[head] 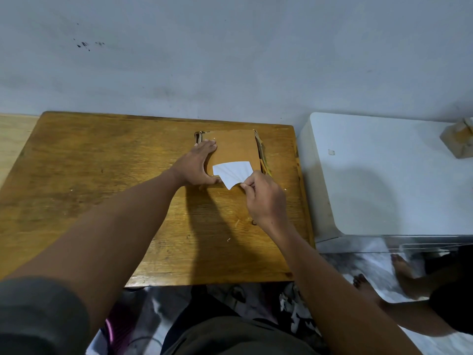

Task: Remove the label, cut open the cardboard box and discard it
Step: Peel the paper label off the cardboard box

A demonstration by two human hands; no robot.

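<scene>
A flat brown cardboard box (234, 146) lies on the wooden table (102, 175), near its far right corner. My left hand (197, 163) presses down on the box's left edge, fingers spread and thumb along the near side. A white label (234, 172) is partly lifted off the box's near side. My right hand (266, 198) pinches the label's near right corner between thumb and fingers. The label's far part still lies against the cardboard.
A white appliance or cabinet top (384, 175) stands right of the table, with a small tan object (459, 138) at its far right. The wall (230, 60) runs behind. Another person's bare feet (399, 275) are on the floor at lower right. Clothes lie below the table's near edge.
</scene>
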